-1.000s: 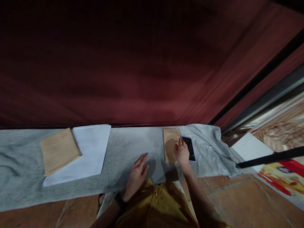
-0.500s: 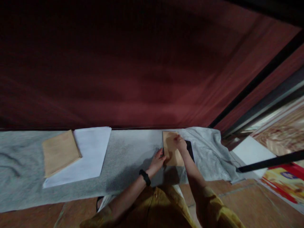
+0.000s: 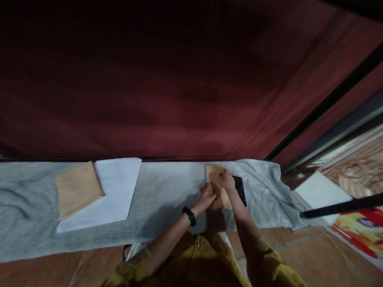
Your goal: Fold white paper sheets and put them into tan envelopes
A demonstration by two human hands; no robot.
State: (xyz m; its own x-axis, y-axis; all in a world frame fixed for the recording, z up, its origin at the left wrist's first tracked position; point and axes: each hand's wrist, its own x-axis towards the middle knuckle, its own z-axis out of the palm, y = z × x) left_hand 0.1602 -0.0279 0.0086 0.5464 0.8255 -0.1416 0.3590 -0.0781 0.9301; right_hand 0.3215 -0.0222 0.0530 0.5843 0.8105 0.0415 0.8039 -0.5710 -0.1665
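A small brown envelope (image 3: 214, 175) lies on the grey cloth (image 3: 167, 199) at centre right. My left hand (image 3: 206, 196), with a black band on its wrist, rests on the envelope's left edge, fingers laid on it. My right hand (image 3: 228, 181) presses on the envelope's right side, fingers curled over it. A black phone (image 3: 241, 189) lies flat just right of the envelope, partly under my right wrist.
A larger brown envelope (image 3: 78, 188) lies on white paper sheets (image 3: 116, 193) at the left of the cloth. A dark red curtain (image 3: 179, 87) hangs behind. A black bar (image 3: 341, 207) and printed sheets (image 3: 359, 229) lie at the right on the tiled floor.
My left hand moved from the bare cloth rightwards onto the small envelope's left edge. My right hand shifted up onto the envelope's right side. The view tilted slightly.
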